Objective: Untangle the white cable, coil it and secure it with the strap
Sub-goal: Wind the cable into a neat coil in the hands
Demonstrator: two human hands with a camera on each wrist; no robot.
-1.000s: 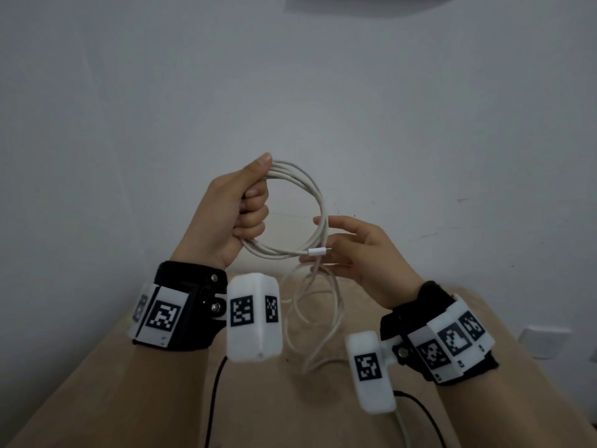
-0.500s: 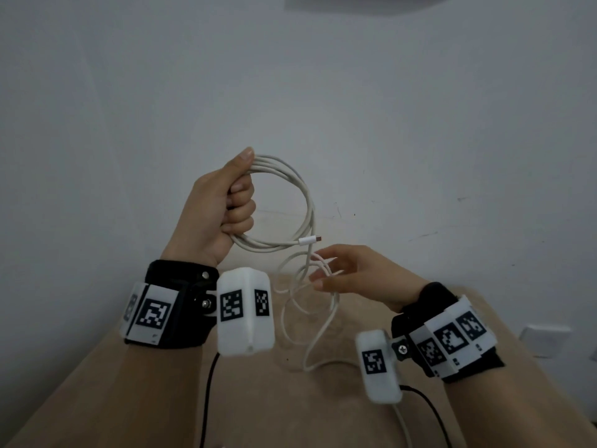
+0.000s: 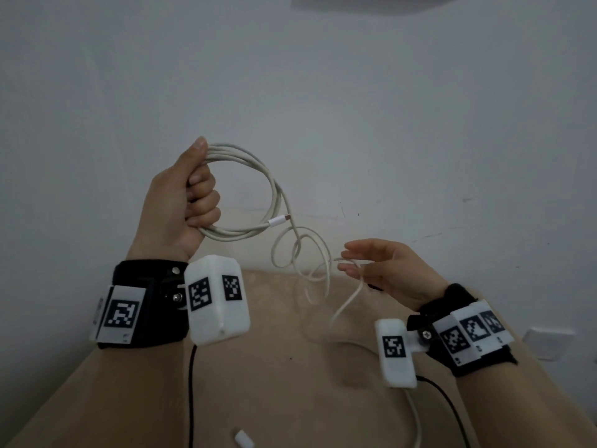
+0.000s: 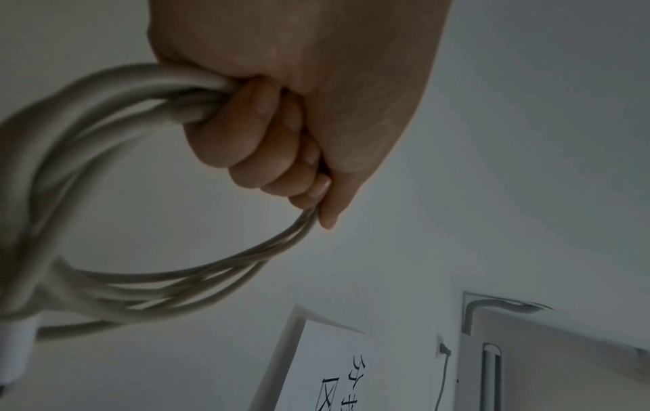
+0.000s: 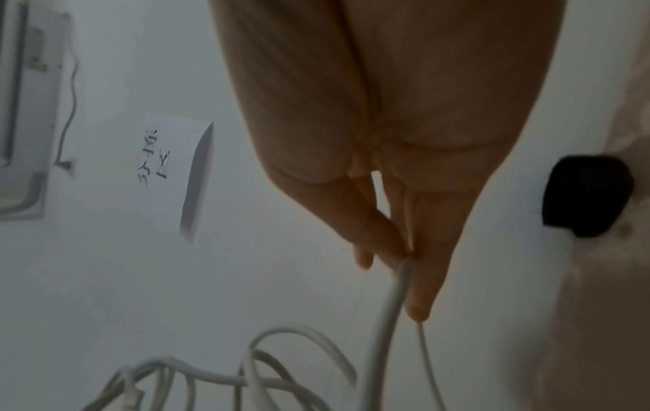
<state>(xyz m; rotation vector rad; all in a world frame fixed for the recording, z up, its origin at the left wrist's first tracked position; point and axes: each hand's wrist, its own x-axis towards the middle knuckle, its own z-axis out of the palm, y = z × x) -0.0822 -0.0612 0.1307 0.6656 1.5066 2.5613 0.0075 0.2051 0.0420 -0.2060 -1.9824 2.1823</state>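
My left hand [image 3: 198, 192] is raised and grips a coil of the white cable [image 3: 274, 185] in its fist; the left wrist view shows its fingers [image 4: 267, 144] curled round several strands of the white cable [image 4: 105, 111]. A connector [image 3: 279, 220] sticks out at the coil's lower right. From there loose, looped cable hangs down to the table. My right hand [image 3: 350, 258] is lower right, fingers straight, with the loose strand passing between them. The right wrist view shows my right hand [image 5: 404, 264] with that strand [image 5: 390, 306] between its fingers. A black roll [image 5: 587, 194], perhaps the strap, lies on the table.
A beige table [image 3: 290, 383] lies below against a white wall. The cable's tail [image 3: 415, 425] trails off its near edge. A small white piece [image 3: 244, 440] lies at the front. Black leads [image 3: 190, 399] hang from the wrist cameras. A wall socket [image 3: 549, 344] sits at the right.
My right hand let go near the connector and moved down and right along the loose cable, its fingers straightening. My left hand shifted slightly left with the coil.
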